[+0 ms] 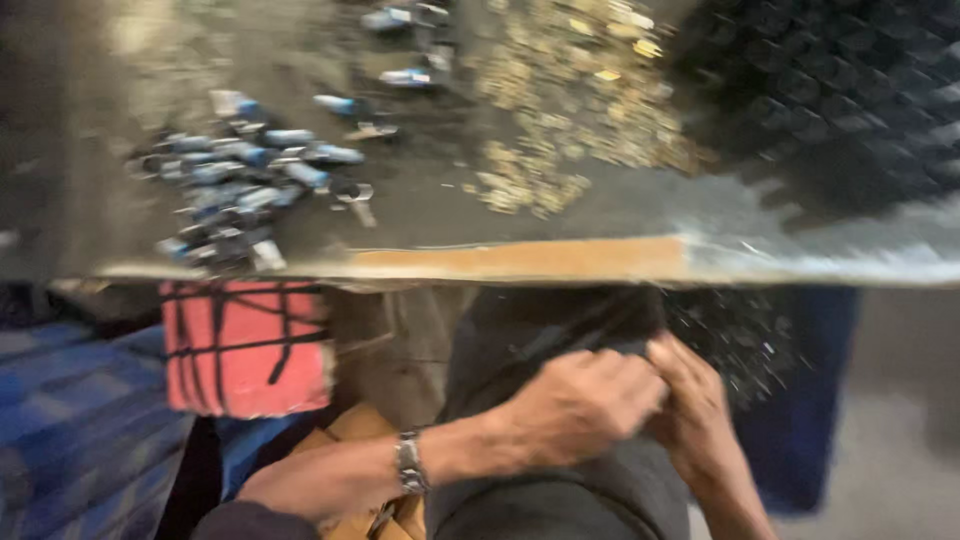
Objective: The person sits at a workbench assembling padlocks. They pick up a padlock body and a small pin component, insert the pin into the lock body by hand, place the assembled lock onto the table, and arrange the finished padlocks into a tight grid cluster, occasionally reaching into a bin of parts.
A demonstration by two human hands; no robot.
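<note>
Both hands are working low in the frame, below the table edge. Left hand [580, 405], wrist carrying a metal watch [408, 462], is closing its fingers on a fold of the dark fabric bag [540, 340] at its upper rim. Right hand [695, 415] is sitting just beside it, touching it, fingers curled onto the same rim; grip is blurred, so how tight it is I can't tell.

The bag is lying directly under and ahead of both hands, long axis running near to far, toward the table. Both hands are about equally near.

Left of it: a red block with black straps [245, 345].

Farther out, on the table [520, 258]: blue-capped small parts [240, 185] lying left, a heap of small brass pieces [575, 100] lying centre-right.
</note>
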